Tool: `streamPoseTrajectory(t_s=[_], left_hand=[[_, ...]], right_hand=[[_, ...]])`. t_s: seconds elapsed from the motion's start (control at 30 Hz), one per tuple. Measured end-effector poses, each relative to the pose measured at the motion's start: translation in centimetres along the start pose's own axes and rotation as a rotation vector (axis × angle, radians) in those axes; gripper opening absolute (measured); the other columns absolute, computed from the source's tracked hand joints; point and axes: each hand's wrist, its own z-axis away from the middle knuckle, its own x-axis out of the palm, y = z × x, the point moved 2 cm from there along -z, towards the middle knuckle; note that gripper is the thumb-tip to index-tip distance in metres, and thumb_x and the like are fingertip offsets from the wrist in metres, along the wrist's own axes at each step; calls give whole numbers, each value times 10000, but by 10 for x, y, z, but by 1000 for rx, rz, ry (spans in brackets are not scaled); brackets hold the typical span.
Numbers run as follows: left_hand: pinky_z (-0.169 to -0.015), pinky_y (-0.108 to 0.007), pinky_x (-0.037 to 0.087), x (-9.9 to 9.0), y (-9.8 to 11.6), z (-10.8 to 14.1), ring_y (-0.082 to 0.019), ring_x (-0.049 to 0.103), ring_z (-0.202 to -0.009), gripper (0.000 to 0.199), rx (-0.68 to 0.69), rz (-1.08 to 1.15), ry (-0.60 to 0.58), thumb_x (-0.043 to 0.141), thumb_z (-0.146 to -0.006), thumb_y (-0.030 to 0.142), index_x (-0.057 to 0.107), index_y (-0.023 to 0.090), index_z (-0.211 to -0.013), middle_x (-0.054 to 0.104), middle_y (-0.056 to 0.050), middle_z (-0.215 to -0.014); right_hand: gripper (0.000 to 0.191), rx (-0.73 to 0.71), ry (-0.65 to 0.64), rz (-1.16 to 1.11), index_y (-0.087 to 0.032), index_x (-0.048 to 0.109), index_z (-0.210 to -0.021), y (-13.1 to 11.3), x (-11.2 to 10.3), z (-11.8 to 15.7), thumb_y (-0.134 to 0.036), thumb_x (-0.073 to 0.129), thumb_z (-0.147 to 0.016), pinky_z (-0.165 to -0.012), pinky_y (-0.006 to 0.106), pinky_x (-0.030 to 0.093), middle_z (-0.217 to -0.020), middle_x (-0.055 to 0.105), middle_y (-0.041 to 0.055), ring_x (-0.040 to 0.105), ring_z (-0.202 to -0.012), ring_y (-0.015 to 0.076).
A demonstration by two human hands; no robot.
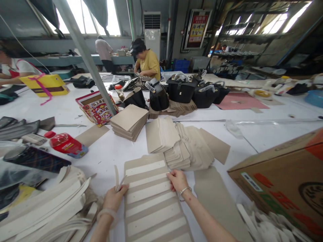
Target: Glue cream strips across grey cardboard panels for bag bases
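Note:
A beige cardboard panel (141, 185) lies on the white table in front of me, with several pale strips (156, 193) set across it in spaced rows. My left hand (113, 199) is closed at the panel's left edge. One or more narrow pale strips (116, 176) stick up from between its fingers. At the right edge, my right hand (178, 181) has its thumb and fingers pressed together on the end of a pale strip (147, 180) that spans the panel between both hands. Part of the right fingertips is hidden.
Beyond the panel are fanned beige panels (163, 134) and a cardboard stack (130, 119). Loose strips (50, 215) pile at left, near a red bottle (67, 143). A large carton (282, 178) stands at right. Black bags (180, 90) and a co-worker (148, 64) are farther back.

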Motion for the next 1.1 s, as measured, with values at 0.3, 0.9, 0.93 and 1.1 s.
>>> streamPoseTrajectory(t_s=[0.3, 0.9, 0.93, 1.1], left_hand=[[-573, -256, 397, 5, 1, 3, -193, 574, -645, 376, 3, 45, 40, 523, -670, 509, 631, 150, -651, 617, -20, -583], [-559, -238, 394, 4, 6, 10, -189, 588, -650, 343, 12, 21, 91, 537, -676, 494, 624, 167, -622, 623, -14, -582], [-569, -245, 398, 3, 7, 10, -200, 593, -663, 355, 15, 19, 79, 532, -675, 505, 625, 165, -629, 628, -18, -587], [-630, -284, 424, 1, 5, 6, -248, 617, -753, 410, -20, -3, 17, 524, -658, 555, 648, 168, -714, 672, -37, -664]], right_hand=[[208, -6, -5, 36, -179, 475, -608, 0, -1, 1, -364, 501, -700, -257, 184, 369, -405, 487, -57, 523, -308, 132], [223, -21, -15, 53, -185, 461, -616, 5, 1, -2, -386, 490, -710, -277, 178, 377, -407, 483, -59, 525, -319, 123], [216, -19, -5, 55, -184, 466, -617, 4, 1, -1, -377, 494, -709, -275, 175, 373, -405, 484, -60, 525, -319, 122], [181, -9, 35, 59, -178, 481, -623, 3, 2, -2, -338, 502, -704, -262, 178, 366, -419, 495, -61, 527, -317, 127]])
